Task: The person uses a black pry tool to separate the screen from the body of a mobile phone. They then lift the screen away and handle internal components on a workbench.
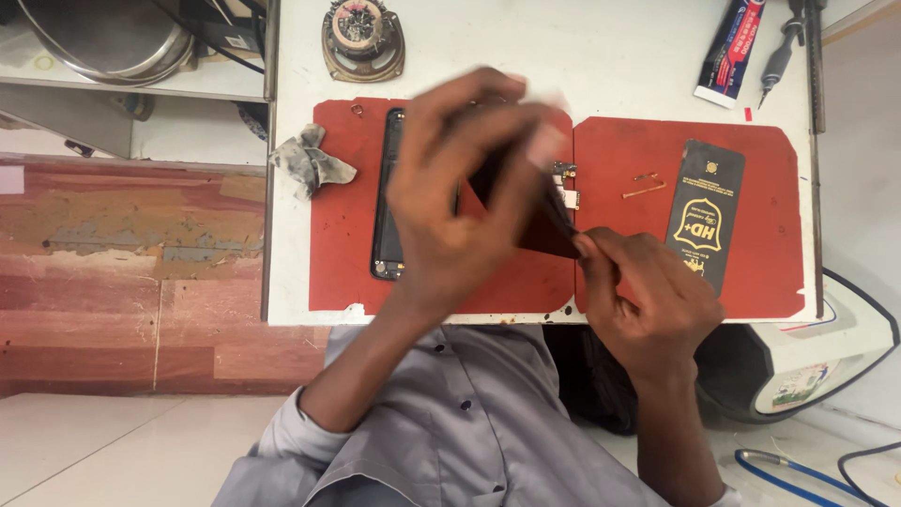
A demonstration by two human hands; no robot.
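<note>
My left hand [450,197] is raised over a black phone [386,202] that lies on the red mat [338,235]. Its fingers are blurred and closed around the upper end of a thin dark sheet [544,233]; a pale blurred patch sits at the fingertips. My right hand [648,300] is at the table's front edge, and its thumb and finger pinch the lower right corner of the same sheet. The sheet stretches between both hands above the phone's right side. Small metal phone parts [566,174] show just beyond the sheet. Most of the phone is hidden by my left hand.
A second red mat [779,188] holds a long black packet [704,211] and tiny brass screws [643,191]. A crumpled grey cloth [310,160] lies at the left edge. At the back are a round speaker [364,38], a glue tube [730,47] and a screwdriver [779,56].
</note>
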